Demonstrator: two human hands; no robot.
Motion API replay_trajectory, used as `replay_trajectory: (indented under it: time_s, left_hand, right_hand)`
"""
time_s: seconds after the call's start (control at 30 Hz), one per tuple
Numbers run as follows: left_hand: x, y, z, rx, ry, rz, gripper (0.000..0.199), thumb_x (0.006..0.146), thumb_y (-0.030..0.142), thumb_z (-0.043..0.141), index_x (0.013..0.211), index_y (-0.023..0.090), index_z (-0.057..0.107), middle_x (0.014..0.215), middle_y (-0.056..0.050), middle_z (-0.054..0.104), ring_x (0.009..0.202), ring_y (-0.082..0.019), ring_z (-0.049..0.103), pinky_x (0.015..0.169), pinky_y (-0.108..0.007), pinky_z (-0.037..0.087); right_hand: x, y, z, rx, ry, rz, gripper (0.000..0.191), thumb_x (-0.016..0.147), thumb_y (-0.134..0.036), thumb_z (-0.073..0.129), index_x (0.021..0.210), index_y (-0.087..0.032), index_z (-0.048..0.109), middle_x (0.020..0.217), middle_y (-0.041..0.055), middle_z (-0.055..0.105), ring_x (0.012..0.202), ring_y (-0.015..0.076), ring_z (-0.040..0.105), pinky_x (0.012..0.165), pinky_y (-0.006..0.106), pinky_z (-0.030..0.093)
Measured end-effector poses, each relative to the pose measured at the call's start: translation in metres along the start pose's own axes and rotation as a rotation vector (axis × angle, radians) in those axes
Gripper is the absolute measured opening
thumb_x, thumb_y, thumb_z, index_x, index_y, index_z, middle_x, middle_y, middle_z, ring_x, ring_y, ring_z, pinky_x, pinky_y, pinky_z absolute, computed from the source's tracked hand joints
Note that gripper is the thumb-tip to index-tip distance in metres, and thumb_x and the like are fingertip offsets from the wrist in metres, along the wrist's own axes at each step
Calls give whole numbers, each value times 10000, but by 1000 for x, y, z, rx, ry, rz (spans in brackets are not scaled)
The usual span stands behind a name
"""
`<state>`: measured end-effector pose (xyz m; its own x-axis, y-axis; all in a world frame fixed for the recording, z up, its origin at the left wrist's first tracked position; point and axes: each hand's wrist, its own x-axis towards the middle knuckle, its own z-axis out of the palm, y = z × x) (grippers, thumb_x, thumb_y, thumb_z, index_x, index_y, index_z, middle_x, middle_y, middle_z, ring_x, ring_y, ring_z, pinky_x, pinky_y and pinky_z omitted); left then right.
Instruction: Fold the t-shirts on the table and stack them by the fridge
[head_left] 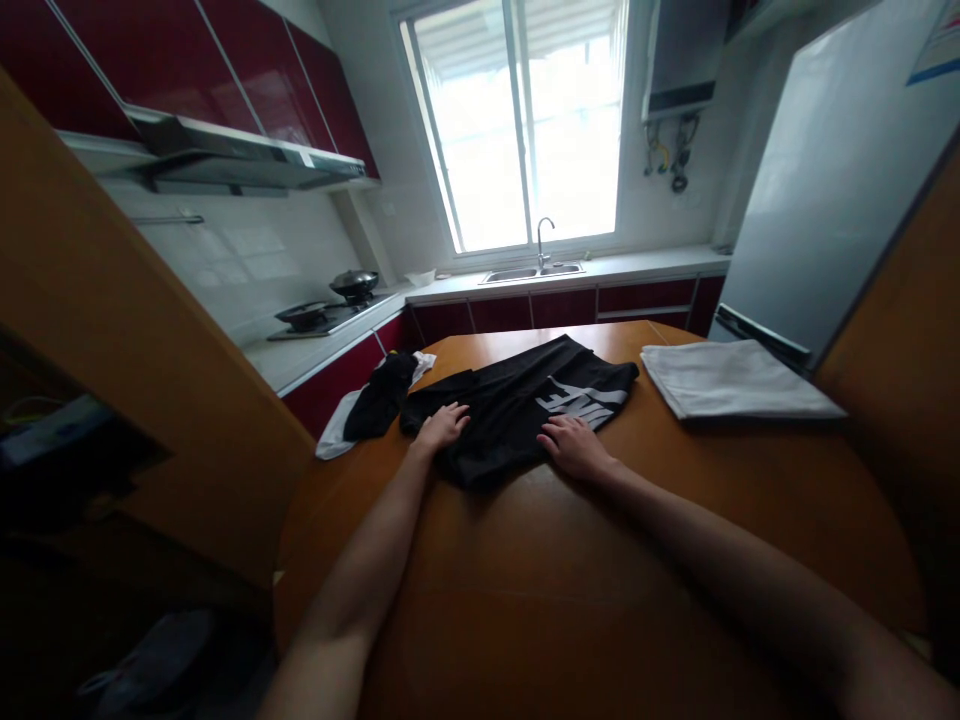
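A black garment with large pale lettering, perhaps a T-shirt (502, 400), lies spread at a slant on the wooden table. My left hand (444, 426) rests on its left part, fingers stretched out over the cloth. At the garment's near right edge, by the lettering, lies my right hand (576, 447), with its fingers extended and touching the fabric. Neither hand visibly grips the cloth.
The round wooden table (525, 620) carries folded white cloth (739, 380) on the right and a black-and-white heap of clothes (381, 398) at its left edge. Beyond stand a counter with a sink (532, 272), a stove with pans (304, 316), and a fridge (825, 180).
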<state>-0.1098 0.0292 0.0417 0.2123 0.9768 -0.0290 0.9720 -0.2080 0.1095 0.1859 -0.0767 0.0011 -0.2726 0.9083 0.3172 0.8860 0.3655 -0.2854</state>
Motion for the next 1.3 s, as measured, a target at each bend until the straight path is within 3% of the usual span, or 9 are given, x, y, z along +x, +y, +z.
replay_trajectory:
  time_s: [0.1,0.27,0.5,0.67,0.77,0.87,0.97,1.1,1.3]
  left_hand:
    - [-1,1,4,62,-31,-104,530,1024,491,352,1482,257,481,1594,-138,367,1422,-344,417,1085,-489,404]
    - [-1,22,-7,128,-139,-160,662,951,675,350,1304,211,663,1357,-212,618,1204,-412,613,955,-501,492]
    - [-1,35,-23,105,-155,-52,619,882,718,467,1202,257,731,1257,-145,700,1141,-368,657,939,-427,502]
    - [3,20,-19,52,-33,88,474,995,453,429,1398,262,588,1439,-61,589,1310,-235,555,1066,-300,418]
    - [8,7,-3,49,-26,101,483,991,408,456,1426,226,562,1501,-80,522,1379,-237,485,1122,-323,374]
    - [11,-5,12,50,-21,72,535,1000,463,440,1484,239,488,1575,-93,418,1457,-275,374,1157,-418,337]
    - [11,-11,22,47,4,38,556,1023,503,374,1520,259,429,1609,-101,355,1492,-286,303,1180,-486,288]
    - [6,-9,29,41,41,6,534,1038,485,342,1519,269,427,1622,-109,323,1518,-309,229,1187,-581,224]
    - [-6,-8,26,13,128,38,497,1051,438,323,1488,249,465,1612,-93,352,1521,-273,227,1203,-557,210]
  right_hand:
    - [1,4,-2,2,77,36,365,1029,-382,446,1227,-170,669,1428,155,557,1343,297,451,1113,468,293]
    - [-4,-6,-14,121,211,-108,318,1019,-391,483,1130,-194,707,1194,102,667,1119,238,568,1031,374,379]
    - [-12,-28,-7,163,-10,-332,381,1022,-486,461,1068,-240,749,1145,64,719,1094,214,617,1007,369,382]
    - [1,-2,-10,125,1,-115,510,1061,-423,354,811,-208,742,946,65,767,938,196,684,1083,372,308]
    - [8,24,-15,91,70,126,539,1043,-436,381,675,-204,700,804,87,752,835,212,692,972,333,385]
    - [11,46,-19,107,136,274,522,1042,-435,348,752,-202,714,823,104,745,823,231,687,797,306,433]
    - [13,53,-22,149,286,308,449,1040,-356,315,925,-189,716,996,115,730,931,233,661,819,306,442]
    - [1,31,-27,224,501,113,328,995,-339,432,874,-201,704,940,91,677,960,239,600,907,345,439]
    - [-50,-14,-39,102,234,-324,420,875,-517,685,1170,-219,694,1203,115,645,1131,290,542,1016,443,370]
